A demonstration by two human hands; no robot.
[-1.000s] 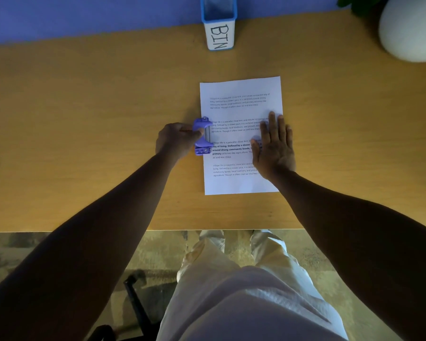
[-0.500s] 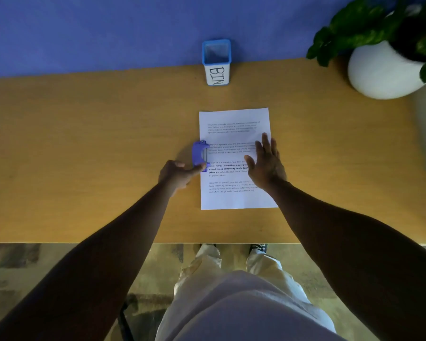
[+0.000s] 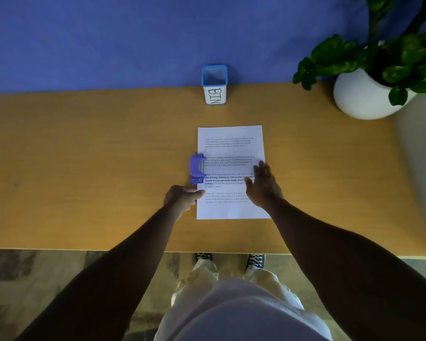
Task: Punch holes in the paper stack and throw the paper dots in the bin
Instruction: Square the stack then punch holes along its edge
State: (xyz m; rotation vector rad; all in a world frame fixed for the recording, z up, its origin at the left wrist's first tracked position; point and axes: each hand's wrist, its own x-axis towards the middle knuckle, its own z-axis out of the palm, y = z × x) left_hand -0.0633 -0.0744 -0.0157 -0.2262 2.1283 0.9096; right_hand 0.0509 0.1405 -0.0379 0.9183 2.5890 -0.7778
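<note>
1. The paper stack [image 3: 231, 153] lies flat mid-bench with the purple hole punch [image 3: 197, 168] clamped over its left edge. The left hand [image 3: 182, 199] sits just below the punch, fingers loosely curled and gripping nothing, thumb tip at the paper's edge. If that hand bumps the punch, the sheets could skew inside it.
2. The right hand [image 3: 262, 185] is spread, fingers apart, over the stack's right side; I cannot tell whether it presses down. If it is not pressing, the sheets may slide.
3. The bin [image 3: 214, 86] stands at the back of the bench [image 3: 84, 156], well apart from the punch. Carrying the punch there could spill dots, and its narrow mouth invites misses.
</note>
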